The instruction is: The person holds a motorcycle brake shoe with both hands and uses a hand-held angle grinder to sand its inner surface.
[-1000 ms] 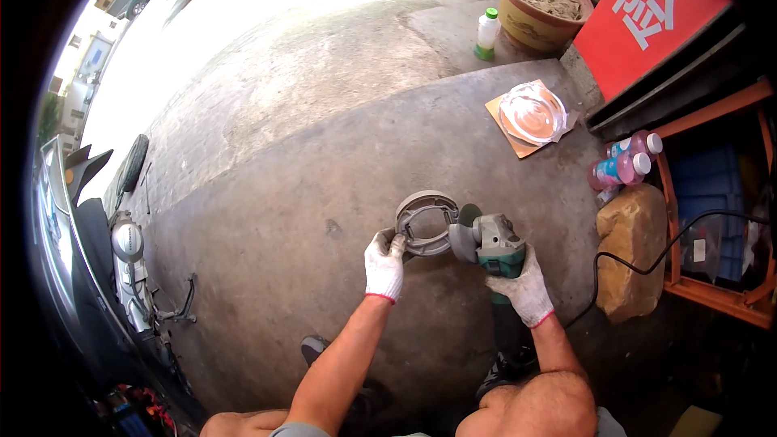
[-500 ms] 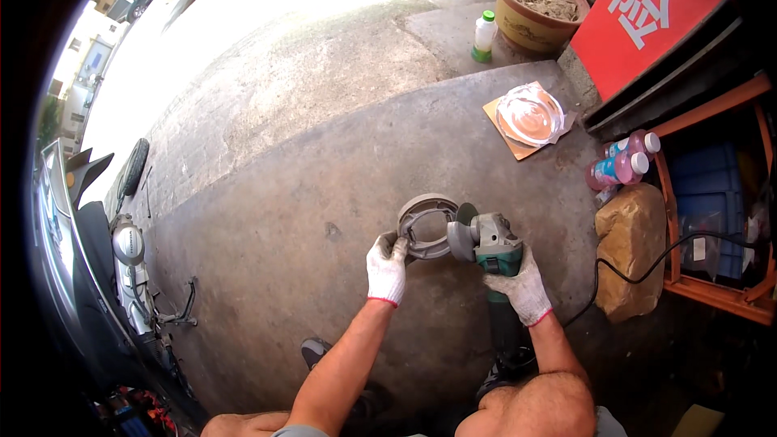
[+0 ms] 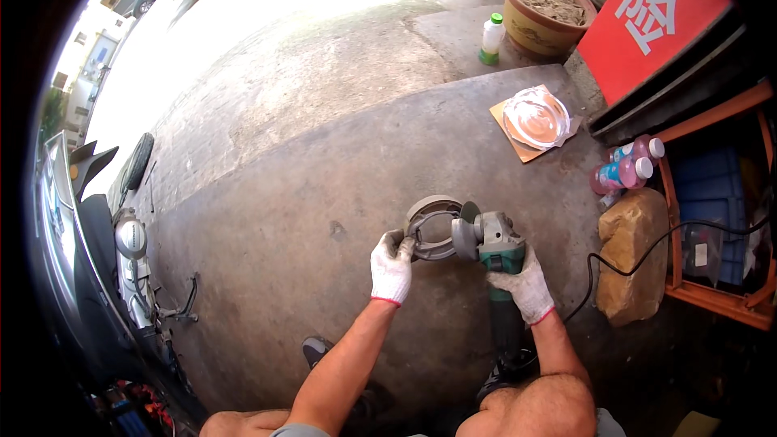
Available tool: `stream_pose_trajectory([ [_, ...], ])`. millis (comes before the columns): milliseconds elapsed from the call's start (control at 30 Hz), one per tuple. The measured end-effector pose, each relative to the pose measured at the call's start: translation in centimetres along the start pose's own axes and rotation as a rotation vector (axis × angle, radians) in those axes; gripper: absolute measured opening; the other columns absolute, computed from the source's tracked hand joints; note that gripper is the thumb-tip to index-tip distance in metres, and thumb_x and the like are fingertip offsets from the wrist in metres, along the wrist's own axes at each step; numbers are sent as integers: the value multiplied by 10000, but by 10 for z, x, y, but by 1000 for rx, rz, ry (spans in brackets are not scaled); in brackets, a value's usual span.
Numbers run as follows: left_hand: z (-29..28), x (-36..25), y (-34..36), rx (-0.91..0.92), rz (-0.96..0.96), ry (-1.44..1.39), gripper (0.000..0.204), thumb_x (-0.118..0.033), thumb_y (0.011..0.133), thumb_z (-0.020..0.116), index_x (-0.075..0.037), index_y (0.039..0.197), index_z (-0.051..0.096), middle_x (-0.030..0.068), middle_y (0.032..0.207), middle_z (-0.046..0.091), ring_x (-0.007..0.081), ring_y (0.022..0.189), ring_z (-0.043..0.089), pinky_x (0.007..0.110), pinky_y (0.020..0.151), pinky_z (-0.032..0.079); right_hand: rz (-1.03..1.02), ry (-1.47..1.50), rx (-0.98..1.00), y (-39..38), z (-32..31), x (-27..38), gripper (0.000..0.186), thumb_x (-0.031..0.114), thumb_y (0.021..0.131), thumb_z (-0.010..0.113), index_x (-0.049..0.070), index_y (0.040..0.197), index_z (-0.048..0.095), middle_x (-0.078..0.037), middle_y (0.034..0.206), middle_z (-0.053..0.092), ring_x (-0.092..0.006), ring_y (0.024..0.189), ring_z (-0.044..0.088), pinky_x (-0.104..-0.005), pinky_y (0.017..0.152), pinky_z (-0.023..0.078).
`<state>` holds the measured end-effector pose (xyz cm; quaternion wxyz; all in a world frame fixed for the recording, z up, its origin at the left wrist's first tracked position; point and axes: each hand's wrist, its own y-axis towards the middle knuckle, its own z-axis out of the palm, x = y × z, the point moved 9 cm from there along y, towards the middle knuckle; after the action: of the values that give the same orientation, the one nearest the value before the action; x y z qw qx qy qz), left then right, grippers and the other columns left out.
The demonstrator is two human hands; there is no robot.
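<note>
In a white work glove, my left hand (image 3: pixel 392 269) grips the left edge of a ring-shaped pair of grey brake shoes (image 3: pixel 422 211), thumb on its inner side. The brake shoes are held up over the concrete floor. My right hand (image 3: pixel 529 285), gloved the same way, is wrapped round the body of a green and grey angle grinder (image 3: pixel 502 259). The grinder's disc (image 3: pixel 469 212) and guard are at the right edge of the brake shoes. Whether the disc touches the lining, I cannot tell.
The grinder's black cable (image 3: pixel 591 275) runs right past a large tan stone (image 3: pixel 633 255) to an orange metal frame (image 3: pixel 719 304). Pink-liquid bottles (image 3: pixel 622 173) stand behind the stone. Farther off are a round piece on cardboard (image 3: pixel 534 119) and a flowerpot (image 3: pixel 544 20). A motorcycle (image 3: pixel 69 267) stands left.
The whole view has shifted slightly, so the surroundings sit a little farther right. Both hands keep their holds, and the grinder stays beside the brake shoes.
</note>
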<state>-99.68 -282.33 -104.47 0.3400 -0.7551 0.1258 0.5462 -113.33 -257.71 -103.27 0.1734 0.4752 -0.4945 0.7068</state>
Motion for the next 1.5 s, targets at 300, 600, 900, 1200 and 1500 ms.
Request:
stream_pose_trajectory([
  [300,-4,-30,1,-37,169,262,199,-58,918,653,78,1063,645,162,896,718,178,819,682,323,753,546,-50,-39,72,4,11,22,825,56,665,863,0,1351,409,-118,1209,587,-200,1101,574,-339,955,497],
  [600,-2,-65,-2,-2,258,475,215,-106,886,689,38,1045,671,195,908,721,268,821,718,362,753,553,-145,-347,82,7,15,43,825,143,672,876,-5,1327,396,-189,1205,614,-259,1115,605,-374,972,496],
  [900,4,-82,-1,54,400,689,209,-144,854,705,-7,1009,680,182,889,702,333,828,695,398,742,541,-198,-631,107,0,28,69,904,203,674,866,-1,1375,334,-268,1201,623,-398,1152,617,-429,961,511],
  [1200,7,-102,-3,101,489,809,216,-170,840,717,-30,1001,675,172,939,688,363,882,674,430,765,532,-228,-819,131,-4,38,88,882,224,695,840,24,1379,321,-289,1091,657,-472,1061,627,-488,891,536],
  [1500,1,-96,0,85,428,770,227,-161,856,711,-16,1027,672,177,963,692,335,879,685,406,767,538,-246,-693,91,-7,25,77,830,182,690,845,27,1345,361,-256,1155,641,-401,1079,650,-444,913,532],
])
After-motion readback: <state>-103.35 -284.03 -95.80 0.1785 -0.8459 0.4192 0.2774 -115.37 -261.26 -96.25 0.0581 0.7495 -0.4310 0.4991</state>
